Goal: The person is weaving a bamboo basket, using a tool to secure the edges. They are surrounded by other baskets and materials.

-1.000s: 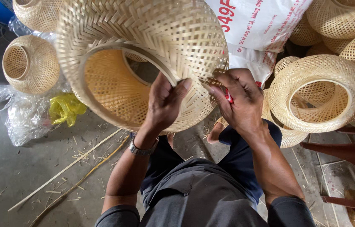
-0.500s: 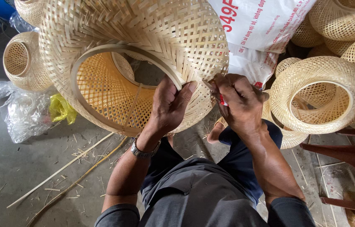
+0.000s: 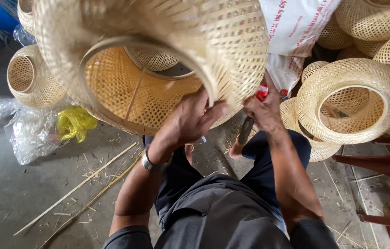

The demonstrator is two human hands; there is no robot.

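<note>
A large woven bamboo basket [image 3: 167, 55] fills the upper middle of the head view, its open mouth turned toward me. My left hand [image 3: 194, 117] grips its round rim from below, thumb on the outer weave. At the basket's lower right edge, my right hand [image 3: 263, 109] is closed on a red-handled cutting tool [image 3: 255, 113] with dark blades pointing down. A metal wristwatch [image 3: 148, 161] sits on my left wrist. My knees in dark trousers are below the basket.
Several more woven bamboo baskets [image 3: 351, 99] are piled at the right, and another one [image 3: 31, 76] at the left. A white printed sack [image 3: 296, 27] lies behind. Clear plastic and a yellow bag [image 3: 74, 123] lie on the concrete floor with bamboo strips [image 3: 79, 186]. A dark wooden stool [image 3: 384, 163] stands at the right.
The basket has come closer and turned, so its mouth now faces me more fully. My left hand shifted along the rim; my right hand stays at the lower right edge with the tool.
</note>
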